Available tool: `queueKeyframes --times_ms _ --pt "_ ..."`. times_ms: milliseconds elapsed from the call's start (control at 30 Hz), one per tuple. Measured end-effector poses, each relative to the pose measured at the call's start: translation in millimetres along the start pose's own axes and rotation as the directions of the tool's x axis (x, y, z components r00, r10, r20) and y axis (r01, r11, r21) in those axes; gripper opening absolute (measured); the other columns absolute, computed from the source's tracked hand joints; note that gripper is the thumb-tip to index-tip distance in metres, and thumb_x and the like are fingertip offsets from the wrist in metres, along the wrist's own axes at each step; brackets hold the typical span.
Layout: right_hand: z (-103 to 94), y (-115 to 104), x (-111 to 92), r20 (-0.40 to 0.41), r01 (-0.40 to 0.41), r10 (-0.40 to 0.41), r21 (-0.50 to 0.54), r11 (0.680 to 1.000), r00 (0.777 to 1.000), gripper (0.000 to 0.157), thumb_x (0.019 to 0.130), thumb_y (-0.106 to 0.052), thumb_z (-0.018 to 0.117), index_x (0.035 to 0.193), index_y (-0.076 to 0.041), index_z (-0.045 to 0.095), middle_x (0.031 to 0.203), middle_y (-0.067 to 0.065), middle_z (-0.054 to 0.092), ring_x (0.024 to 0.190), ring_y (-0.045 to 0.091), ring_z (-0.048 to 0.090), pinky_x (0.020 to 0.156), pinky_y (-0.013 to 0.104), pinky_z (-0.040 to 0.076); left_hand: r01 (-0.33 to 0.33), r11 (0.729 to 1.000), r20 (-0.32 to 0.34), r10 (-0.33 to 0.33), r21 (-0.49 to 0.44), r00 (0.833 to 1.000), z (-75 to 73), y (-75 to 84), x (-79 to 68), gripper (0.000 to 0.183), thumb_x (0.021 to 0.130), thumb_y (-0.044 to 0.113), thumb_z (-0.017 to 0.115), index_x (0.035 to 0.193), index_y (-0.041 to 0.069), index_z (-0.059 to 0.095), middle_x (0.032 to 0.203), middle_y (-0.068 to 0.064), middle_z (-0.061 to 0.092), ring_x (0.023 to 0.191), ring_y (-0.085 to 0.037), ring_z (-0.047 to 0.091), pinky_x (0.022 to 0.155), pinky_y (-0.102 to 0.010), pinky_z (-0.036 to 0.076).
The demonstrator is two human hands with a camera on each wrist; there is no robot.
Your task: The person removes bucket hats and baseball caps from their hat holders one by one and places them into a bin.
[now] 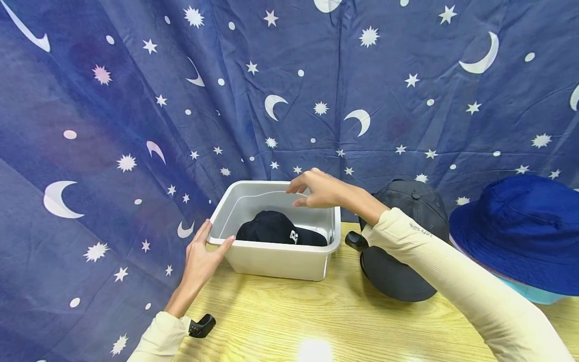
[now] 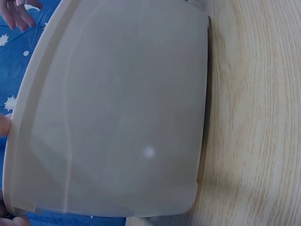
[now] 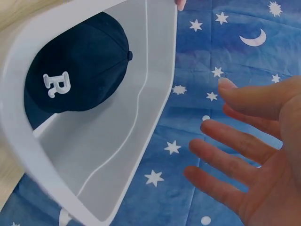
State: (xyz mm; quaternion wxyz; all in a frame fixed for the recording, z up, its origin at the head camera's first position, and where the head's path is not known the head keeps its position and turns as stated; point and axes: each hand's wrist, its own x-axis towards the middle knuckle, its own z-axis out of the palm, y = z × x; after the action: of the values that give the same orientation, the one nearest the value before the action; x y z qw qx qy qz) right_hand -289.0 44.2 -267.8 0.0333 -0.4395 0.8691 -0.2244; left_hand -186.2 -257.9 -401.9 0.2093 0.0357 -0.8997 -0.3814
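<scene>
A dark navy baseball cap [image 1: 271, 229] with a white letter R lies inside a light grey plastic bin [image 1: 276, 261]. My left hand [image 1: 201, 259] grips the bin's front left corner, its thumb on the front rim and its fingers at the left side. In the left wrist view, only parts of that hand show at the edge, by the bin's rim [image 2: 28, 94]. Over the back right rim hovers my right hand [image 1: 318, 188], fingers relaxed and holding nothing. The right wrist view shows this hand [image 3: 249, 160] spread apart from the bin, beside the cap [image 3: 80, 66].
Right of the bin, a dark grey cap [image 1: 398, 276] lies on the wooden table [image 1: 271, 317], partly behind my right forearm. Farther right is a blue bucket hat [image 1: 524, 231] on top of other hats, a light turquoise one [image 1: 538, 292] among them. A star-and-moon curtain [image 1: 316, 100] hangs behind.
</scene>
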Motion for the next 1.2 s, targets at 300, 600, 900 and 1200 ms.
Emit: queueKeyframes --times_ms 300,600,900,1200 --pt "-7.4 2.0 -24.0 -0.073 -0.069 0.066 -0.039 0.997 0.995 0.032 0.083 -0.02 0.071 0.113 -0.011 0.069 0.111 0.0 0.068 0.106 0.023 0.061 0.09 0.042 0.049 0.005 1.0 -0.003 -0.005 -0.009 1.0 -3.2 0.0 1.3 0.083 0.081 0.042 0.073 0.141 -0.005 0.039 0.149 -0.011 0.036 0.137 -0.03 0.03 0.11 -0.046 0.026" --pt "-9.7 3.3 -41.0 -0.13 -0.119 0.107 -0.081 0.99 0.986 0.037 0.081 -0.024 0.073 0.115 -0.011 0.069 0.11 0.001 0.069 0.107 0.024 0.061 0.09 0.047 0.048 -0.007 1.0 -0.002 0.007 -0.014 1.0 -1.7 -0.1 1.9 0.084 0.08 0.042 0.074 0.14 -0.005 0.04 0.149 -0.011 0.036 0.137 -0.03 0.03 0.11 -0.046 0.027" --pt "-17.7 -0.5 -58.3 -0.148 -0.147 0.124 -0.162 0.976 0.981 0.037 0.082 -0.025 0.072 0.116 -0.012 0.068 0.114 0.003 0.067 0.113 0.026 0.057 0.09 0.05 0.046 -0.001 1.0 0.003 0.001 -0.017 1.0 -0.8 -0.7 1.0 0.084 0.08 0.041 0.074 0.141 -0.005 0.039 0.149 -0.012 0.036 0.137 -0.031 0.03 0.11 -0.047 0.027" --pt "-25.5 1.2 -79.7 -0.188 -0.193 0.155 -0.201 0.96 0.97 0.039 0.082 -0.026 0.072 0.118 -0.013 0.067 0.12 0.009 0.063 0.112 0.03 0.057 0.082 0.052 0.05 -0.012 1.0 -0.002 0.012 -0.019 1.0 0.9 -1.2 0.1 0.083 0.081 0.04 0.074 0.14 -0.006 0.039 0.148 -0.013 0.036 0.137 -0.031 0.031 0.11 -0.046 0.026"
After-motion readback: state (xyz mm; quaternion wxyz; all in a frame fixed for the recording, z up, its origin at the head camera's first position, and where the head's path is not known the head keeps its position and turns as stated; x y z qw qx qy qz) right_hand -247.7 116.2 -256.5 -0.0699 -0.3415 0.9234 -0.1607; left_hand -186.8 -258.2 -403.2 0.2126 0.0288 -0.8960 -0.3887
